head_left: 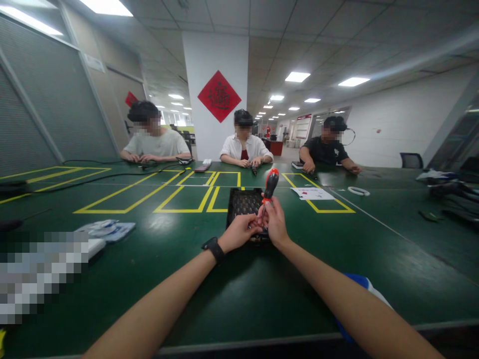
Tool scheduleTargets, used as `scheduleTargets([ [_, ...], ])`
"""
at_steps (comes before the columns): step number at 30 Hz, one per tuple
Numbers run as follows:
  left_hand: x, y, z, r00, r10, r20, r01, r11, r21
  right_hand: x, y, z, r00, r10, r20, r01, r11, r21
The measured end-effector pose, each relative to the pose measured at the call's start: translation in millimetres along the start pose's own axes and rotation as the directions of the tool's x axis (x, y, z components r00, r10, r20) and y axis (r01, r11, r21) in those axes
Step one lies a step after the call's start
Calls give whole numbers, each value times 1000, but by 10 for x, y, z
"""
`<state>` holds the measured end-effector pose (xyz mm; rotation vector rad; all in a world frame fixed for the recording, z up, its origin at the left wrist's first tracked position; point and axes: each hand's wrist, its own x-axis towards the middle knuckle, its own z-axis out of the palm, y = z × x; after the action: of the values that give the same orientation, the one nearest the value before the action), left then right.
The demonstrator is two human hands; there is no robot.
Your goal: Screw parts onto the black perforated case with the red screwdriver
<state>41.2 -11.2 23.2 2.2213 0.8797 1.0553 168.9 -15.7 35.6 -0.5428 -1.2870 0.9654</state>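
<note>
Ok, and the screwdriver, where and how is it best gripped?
I'd take the screwdriver by its thick red-and-black handle, coming from above: it stands nearly upright, handle up, leaning slightly right, with its rounded top uncovered. The right hand is at the narrower part below, so fingers around the bulge should give a firmer hold. The tip is hidden.

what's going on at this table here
Someone's two bare hands are working close together over a black tray-like case on the green table. The right hand has a red and black screwdriver, handle up and tip pointing down between the hands. The left hand is right beside it, though what its fingers pinch is too small to tell. Three people sit across the table.
</note>
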Motion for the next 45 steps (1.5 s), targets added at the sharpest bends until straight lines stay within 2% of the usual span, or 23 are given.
scheduleTargets([
  [4, 16, 12, -1, 1000, -15, -4, 14, 998, -62, -2, -12, 11, 1000, -19, 3, 19, 1000, 2],
  [10, 34, -20, 2, 997, -74, -36, 73, 997, -40, -13, -37, 29, 1000, -15, 13, 15, 1000, 4],
  [18, 14, 5, -22, 1000, 17, 20, -17, 1000, -24, 0, -21, 1, 999, 37, 28, -38, 999, 14],
  [27, 26, -36, 6, 998, -42, -54, 46, 996, 75, -3, -36, 24, 1000, -10, -1, 10, 1000, -9],
  [33, 18, -18, -13, 999, -3, -40, 8, 991, 134, -14, -51, 28, 1000, 10, 26, -11, 1000, 13],
  [38, 15, 21, -31, 1000, 23, 17, -24, 995, 95, -9, -27, -2, 999, 44, 27, -44, 998, 34],
  [45, 27, 0, -2, 997, -55, -46, 60, 991, 119, -7, -58, 34, 1000, -17, -2, 17, 1000, 7],
])
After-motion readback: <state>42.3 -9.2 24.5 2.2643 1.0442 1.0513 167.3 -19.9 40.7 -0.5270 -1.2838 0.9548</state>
